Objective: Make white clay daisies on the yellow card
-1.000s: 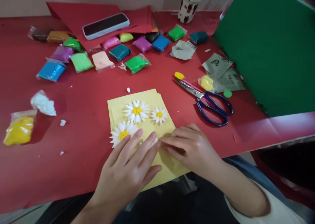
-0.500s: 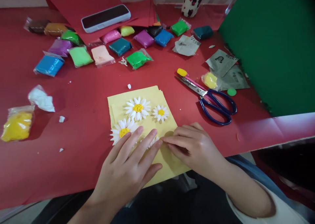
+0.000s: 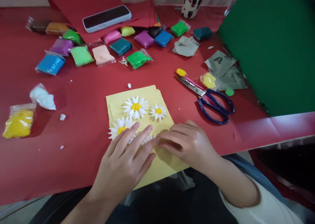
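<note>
Flower (image 3: 149, 138) in work lies on the yellow paper (image 3: 161, 168), which rests on the red counter (image 3: 81, 125); fingers partly cover it. Left hand (image 3: 128, 160): palm down, fingers spread over the flower, nothing visibly grasped. Right hand (image 3: 193, 145): fingertips drawn together at the flower's right edge; whether a petal is pinched between them cannot be told.

Step in hand, as judged: setting or adjusting petals. Best practice: steady the work lightly with the left hand, without bearing on the petals; handle each petal by its outer tip, ease the inner end toward the centre, press just enough to seat it. Material looks like soft clay, so a hard pinch would likely dent it. Even spacing matters.

Appearance: visible petals white, slim, fanned out; centre hidden from view. Neighbours for comparison: top flower (image 3: 136, 106), small flower (image 3: 158, 111) and left flower (image 3: 120, 130), each with white petals round a yellow centre. Top flower's centre looks rough-textured.
</note>
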Action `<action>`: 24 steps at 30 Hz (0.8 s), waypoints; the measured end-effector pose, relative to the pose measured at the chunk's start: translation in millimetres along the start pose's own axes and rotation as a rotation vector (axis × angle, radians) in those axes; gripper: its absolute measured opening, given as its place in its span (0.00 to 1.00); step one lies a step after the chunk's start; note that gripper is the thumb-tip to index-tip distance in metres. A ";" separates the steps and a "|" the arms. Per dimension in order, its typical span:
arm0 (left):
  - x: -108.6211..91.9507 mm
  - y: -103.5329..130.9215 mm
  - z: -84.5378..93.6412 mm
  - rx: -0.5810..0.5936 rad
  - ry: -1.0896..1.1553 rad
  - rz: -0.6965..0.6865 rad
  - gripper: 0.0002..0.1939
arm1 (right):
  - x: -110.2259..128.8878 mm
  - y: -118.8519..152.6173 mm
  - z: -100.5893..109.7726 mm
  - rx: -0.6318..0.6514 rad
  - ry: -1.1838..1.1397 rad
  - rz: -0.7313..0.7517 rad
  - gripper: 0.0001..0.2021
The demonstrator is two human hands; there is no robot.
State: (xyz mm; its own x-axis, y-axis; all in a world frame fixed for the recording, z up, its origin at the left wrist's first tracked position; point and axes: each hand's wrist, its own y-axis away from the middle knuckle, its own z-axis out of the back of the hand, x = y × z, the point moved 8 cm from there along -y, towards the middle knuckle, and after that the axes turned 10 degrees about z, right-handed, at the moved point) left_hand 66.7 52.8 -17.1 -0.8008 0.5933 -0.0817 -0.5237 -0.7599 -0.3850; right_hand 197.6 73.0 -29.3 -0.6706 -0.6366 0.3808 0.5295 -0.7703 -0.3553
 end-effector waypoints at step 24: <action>2.6 2.5 3.0 0.009 0.039 0.012 0.17 | -0.6 -4.4 7.7 -0.029 0.037 0.113 0.07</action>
State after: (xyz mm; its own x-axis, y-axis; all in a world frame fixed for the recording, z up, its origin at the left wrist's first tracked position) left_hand 62.4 51.7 -15.5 -0.7950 0.5942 -0.1220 -0.5173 -0.7691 -0.3752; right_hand 199.7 76.5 -21.3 -0.6264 -0.7172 0.3054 0.5882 -0.6920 -0.4186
